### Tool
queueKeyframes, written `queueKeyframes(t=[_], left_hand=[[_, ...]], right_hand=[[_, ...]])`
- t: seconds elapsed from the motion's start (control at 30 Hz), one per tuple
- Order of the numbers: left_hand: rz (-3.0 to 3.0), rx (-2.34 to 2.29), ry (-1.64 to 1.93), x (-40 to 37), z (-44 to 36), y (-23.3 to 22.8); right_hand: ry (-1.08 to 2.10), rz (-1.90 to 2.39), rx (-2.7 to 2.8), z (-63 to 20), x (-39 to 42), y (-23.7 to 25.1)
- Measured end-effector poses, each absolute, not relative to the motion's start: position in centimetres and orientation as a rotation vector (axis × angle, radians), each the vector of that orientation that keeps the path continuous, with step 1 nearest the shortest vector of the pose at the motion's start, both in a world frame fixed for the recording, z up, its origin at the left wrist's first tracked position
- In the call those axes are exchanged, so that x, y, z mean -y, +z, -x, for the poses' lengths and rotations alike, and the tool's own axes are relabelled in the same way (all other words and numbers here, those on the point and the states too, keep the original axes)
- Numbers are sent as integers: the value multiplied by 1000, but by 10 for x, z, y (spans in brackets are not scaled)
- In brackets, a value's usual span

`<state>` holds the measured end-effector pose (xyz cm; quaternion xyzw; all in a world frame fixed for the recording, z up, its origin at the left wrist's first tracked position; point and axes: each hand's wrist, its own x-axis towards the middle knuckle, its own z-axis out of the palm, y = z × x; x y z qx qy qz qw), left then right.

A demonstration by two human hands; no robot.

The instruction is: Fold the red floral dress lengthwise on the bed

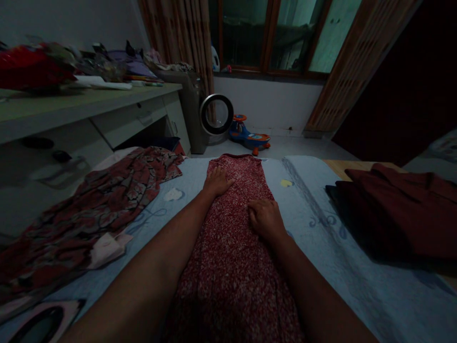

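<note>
A long red speckled garment [232, 257] lies flat down the middle of a pale blue bed sheet [321, 224]. My left hand [217, 181] rests palm down on its far left edge, fingers together. Nearer to me, my right hand [266, 219] presses on the garment's right side with the fingers curled under; whether it pinches the cloth is unclear. Both forearms stretch over the fabric.
A crumpled red patterned cloth [89, 209] lies on the left of the bed, dark maroon folded clothes [396, 209] on the right. A cluttered desk [89, 100] stands at the left. On the floor beyond are a round fan [216, 114] and a toy ride-on car [250, 136].
</note>
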<state>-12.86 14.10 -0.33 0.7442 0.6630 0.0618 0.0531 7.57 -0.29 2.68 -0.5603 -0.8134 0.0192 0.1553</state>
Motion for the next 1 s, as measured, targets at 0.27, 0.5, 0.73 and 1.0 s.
queueKeyframes(t=[0.27, 0.5, 0.73, 1.0], left_hand=[[-2268, -1971, 343, -139, 131, -5], [-2347, -2043, 702, -129, 134, 27], [-2395, -1844, 138, -101, 88, 46], [-2361, -1957, 224, -93, 82, 21]], right_hand=[[20, 1408, 2238, -81, -2, 22], [186, 1355, 2410, -76, -4, 15], [203, 1397, 2417, -74, -4, 14], [212, 1412, 2413, -73, -2, 17]])
